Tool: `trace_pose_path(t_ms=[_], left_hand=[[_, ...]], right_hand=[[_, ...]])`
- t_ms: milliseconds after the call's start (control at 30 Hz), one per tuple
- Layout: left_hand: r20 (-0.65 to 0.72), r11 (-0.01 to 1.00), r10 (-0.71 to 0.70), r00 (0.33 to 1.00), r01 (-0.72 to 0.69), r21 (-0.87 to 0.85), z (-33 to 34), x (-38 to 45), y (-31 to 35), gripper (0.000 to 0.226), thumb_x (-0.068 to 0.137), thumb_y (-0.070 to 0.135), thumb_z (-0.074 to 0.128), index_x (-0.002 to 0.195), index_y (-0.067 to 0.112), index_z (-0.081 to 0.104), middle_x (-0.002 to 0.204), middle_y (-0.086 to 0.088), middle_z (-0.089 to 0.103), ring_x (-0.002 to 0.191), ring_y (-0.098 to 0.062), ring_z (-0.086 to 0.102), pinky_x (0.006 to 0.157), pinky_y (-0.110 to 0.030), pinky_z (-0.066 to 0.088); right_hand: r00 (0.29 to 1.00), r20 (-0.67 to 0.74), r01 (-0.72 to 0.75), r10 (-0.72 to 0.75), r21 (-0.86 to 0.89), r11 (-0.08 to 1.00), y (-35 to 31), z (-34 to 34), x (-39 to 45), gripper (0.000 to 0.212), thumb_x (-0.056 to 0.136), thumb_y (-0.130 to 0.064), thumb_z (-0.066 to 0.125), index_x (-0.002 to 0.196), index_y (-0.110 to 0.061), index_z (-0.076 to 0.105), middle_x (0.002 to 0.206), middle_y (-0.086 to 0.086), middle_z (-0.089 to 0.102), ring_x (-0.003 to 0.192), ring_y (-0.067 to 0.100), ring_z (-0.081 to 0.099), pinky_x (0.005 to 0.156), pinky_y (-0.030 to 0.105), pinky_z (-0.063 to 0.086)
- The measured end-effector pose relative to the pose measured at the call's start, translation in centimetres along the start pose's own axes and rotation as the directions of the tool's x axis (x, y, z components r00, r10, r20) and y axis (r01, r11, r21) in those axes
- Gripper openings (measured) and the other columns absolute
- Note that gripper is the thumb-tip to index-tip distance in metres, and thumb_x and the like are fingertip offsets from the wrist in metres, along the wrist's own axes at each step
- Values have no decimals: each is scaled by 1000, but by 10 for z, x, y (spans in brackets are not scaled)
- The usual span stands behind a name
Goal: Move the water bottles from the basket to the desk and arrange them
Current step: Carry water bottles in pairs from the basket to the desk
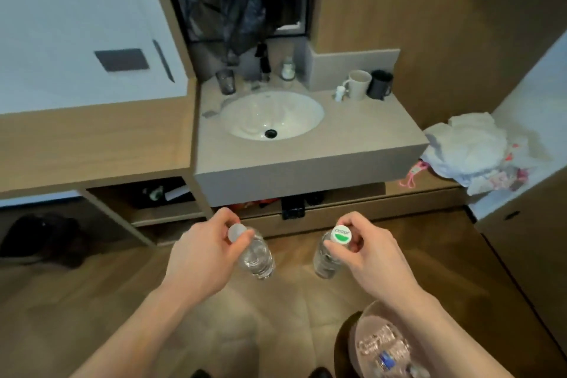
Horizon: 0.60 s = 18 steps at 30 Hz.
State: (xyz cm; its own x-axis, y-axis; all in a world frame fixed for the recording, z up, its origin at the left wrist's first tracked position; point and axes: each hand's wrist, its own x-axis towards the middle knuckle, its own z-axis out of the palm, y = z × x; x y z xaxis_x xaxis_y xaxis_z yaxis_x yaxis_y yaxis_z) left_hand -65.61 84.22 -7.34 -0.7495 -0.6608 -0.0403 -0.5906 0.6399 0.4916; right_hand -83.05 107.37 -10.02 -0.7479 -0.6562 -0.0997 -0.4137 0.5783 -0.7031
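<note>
We see a grey vanity counter (352,135) bearing a white mug (357,84), a black mug (379,84) and a glass tumbler (225,80).

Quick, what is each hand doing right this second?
Left hand: holding a clear plastic water bottle with a plain white cap by its neck.
Right hand: holding a clear plastic water bottle with a green-and-white cap by its cap.

Washroom nook – basin (271,115), mugs (357,84), wood panelling (460,24)
</note>
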Motion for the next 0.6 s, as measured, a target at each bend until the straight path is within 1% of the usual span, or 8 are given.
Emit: trace_pose_path(t_ms=[133, 267, 333, 400, 467, 533, 567, 600], left_hand=[[-103, 993, -122, 987, 122, -1, -76, -7, -73, 25, 94, 61, 59, 100, 36, 58, 78, 16, 64, 70, -1, 56, 59, -29, 44], [-155, 984, -175, 972, 177, -4, -143, -16, -144, 18, 93, 54, 58, 98, 36, 58, 75, 12, 65, 66, -4, 58, 53, -24, 38], [-169, 979, -205, 964, 206, -11, -170, -19, -179, 16, 92, 50, 58, 99, 37, 64, 72, 8, 68, 67, -6, 60, 54, -26, 43], [-184, 969, -246, 952, 245, -27, -195, -23, -214, 19, 91, 50, 57, 99, 37, 68, 73, 7, 70, 71, -8, 63, 62, -31, 53], [-219, 957, -289, 932, 286, -42, -217, -29, -248, 22, 90, 54, 56, 96, 37, 67, 74, 9, 69, 74, -10, 63, 69, -35, 57], [-272, 946, -323, 906, 316, -70, -239, -36, -282, 25, 90, 59, 55, 91, 36, 64, 74, 12, 68, 72, -10, 63, 67, -36, 57], [-300, 941, -338, 892, 329, -83, -249, -39, -297, 26, 90, 60, 55, 88, 35, 63, 72, 12, 67, 70, -9, 63, 65, -35, 56], [-325, 933, -358, 875, 346, -96, -259, -43, -313, 27, 90, 60, 56, 86, 34, 62, 71, 13, 67, 69, -9, 62, 63, -34, 55]], right_hand=[[987, 57, 153, -150, -58, 987, -101, 54, 29, 29, 90, -56, 74, 109, -40, 59, 90, -14, 70, 83, 10, 66, 69, 36, 60], [964, 91, 251, -248, -29, 967, -190, 120, 46, 25, 89, -55, 74, 102, -39, 60, 81, -12, 69, 77, 10, 63, 65, 41, 56], [949, 129, 291, -288, -5, 957, -231, 153, 51, 26, 89, -56, 74, 103, -39, 61, 82, -13, 70, 78, 9, 64, 64, 39, 56], [930, 160, 331, -330, 22, 943, -271, 187, 54, 23, 89, -54, 74, 101, -39, 62, 82, -14, 70, 79, 7, 64, 63, 37, 56], [908, 182, 373, -378, 63, 926, -308, 217, 57, 21, 90, -53, 76, 98, -38, 63, 81, -14, 70, 76, 6, 63, 60, 34, 54], [880, 218, 409, -421, 101, 907, -345, 243, 62, 20, 89, -51, 78, 95, -38, 65, 79, -16, 69, 72, 3, 62, 55, 25, 48], [865, 242, 426, -439, 110, 898, -364, 256, 65, 19, 89, -51, 79, 94, -38, 66, 79, -18, 69, 70, 1, 60, 54, 22, 45], [847, 270, 442, -458, 119, 889, -382, 268, 68, 19, 88, -51, 80, 94, -38, 66, 79, -21, 69, 69, 1, 60, 54, 22, 45]])
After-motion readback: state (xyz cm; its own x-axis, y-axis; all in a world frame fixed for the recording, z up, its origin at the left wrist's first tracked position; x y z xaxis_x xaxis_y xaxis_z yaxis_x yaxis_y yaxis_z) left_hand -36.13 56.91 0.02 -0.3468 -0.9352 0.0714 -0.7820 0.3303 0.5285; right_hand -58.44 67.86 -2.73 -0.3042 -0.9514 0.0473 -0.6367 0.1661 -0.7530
